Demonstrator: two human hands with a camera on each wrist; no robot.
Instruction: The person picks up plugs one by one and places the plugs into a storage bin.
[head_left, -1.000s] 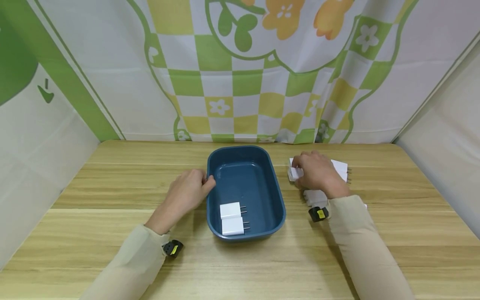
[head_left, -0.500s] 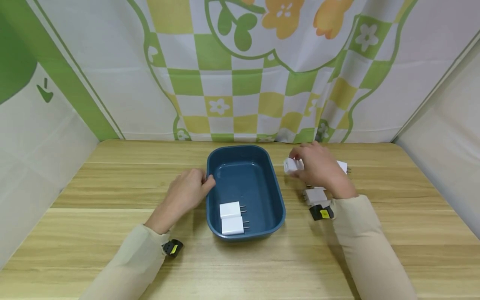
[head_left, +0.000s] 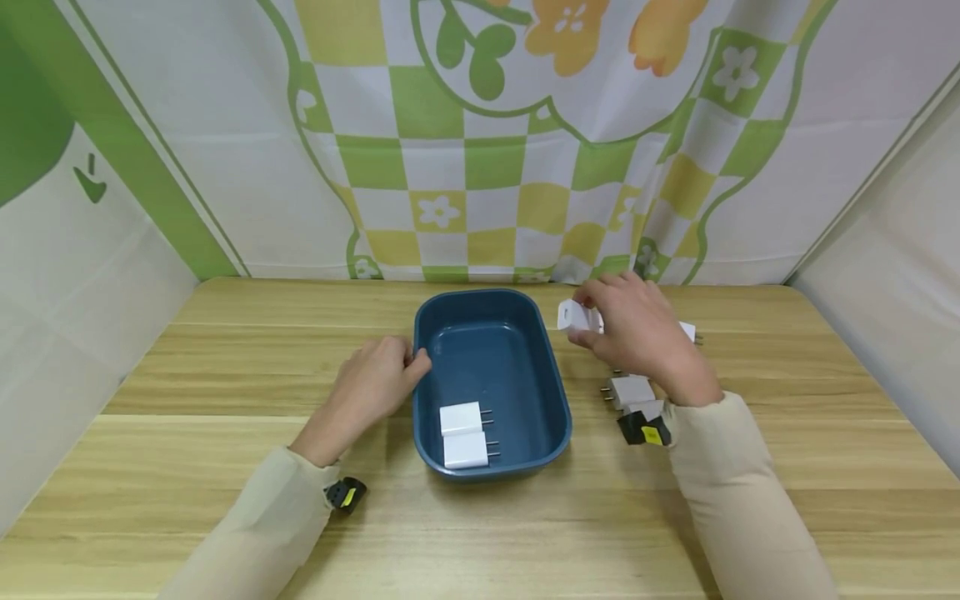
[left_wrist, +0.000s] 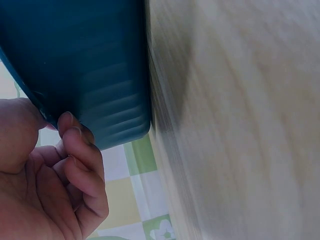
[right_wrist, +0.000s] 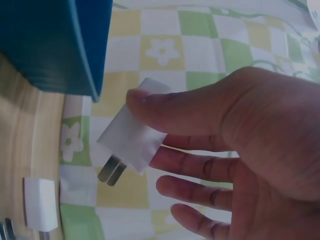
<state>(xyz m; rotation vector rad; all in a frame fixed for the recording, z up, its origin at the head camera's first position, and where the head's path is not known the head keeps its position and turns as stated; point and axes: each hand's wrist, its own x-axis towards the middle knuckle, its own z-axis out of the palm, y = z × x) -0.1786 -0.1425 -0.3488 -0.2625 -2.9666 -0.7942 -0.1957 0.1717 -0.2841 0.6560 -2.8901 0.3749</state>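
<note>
A dark blue plastic bin (head_left: 495,367) stands mid-table, with two white plug-in chargers (head_left: 465,450) side by side in its near left corner, prongs pointing right. My left hand (head_left: 378,379) pinches the bin's left rim between thumb and curled fingers, as the left wrist view also shows. Right of the bin, above the table, my right hand (head_left: 637,337) pinches a white charger (right_wrist: 135,127) between thumb and fingers. Its two metal prongs show in the right wrist view. Beneath the right hand lie several more chargers (head_left: 630,390), partly covered by the hand and wrist.
The wooden table (head_left: 247,367) reaches back to a green and yellow checked curtain (head_left: 491,192). White fabric walls close off both sides. Another charger (head_left: 687,332) lies behind the right hand, mostly hidden. Each wrist carries a small black camera (head_left: 347,495).
My right hand has lifted the charger off the table, tilting it and moving it up and slightly left. My left hand stays on the bin's rim.
</note>
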